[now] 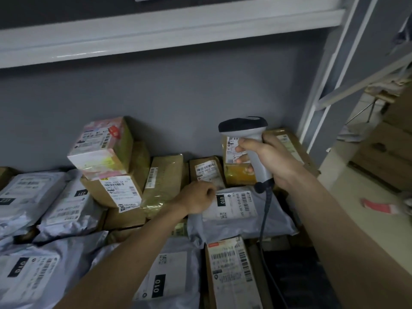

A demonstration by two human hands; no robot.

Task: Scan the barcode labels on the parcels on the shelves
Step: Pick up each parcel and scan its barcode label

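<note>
Scanner (249,143) was gripped in right hand (274,161), above grey mailer (234,210); left hand (197,200), fingers curled, rested on it. Aiming squarely at its label (231,205) would likely serve best.

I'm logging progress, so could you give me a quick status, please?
Right hand grips scanner. Left hand curled on grey mailer. Parcel labels face up, none blocked.

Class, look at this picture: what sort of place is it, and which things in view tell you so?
Probably a parcel depot or courier storeroom. Labelled cardboard boxes and grey mailer bags crowd a metal shelf, and the right hand grips a corded barcode scanner.
</note>
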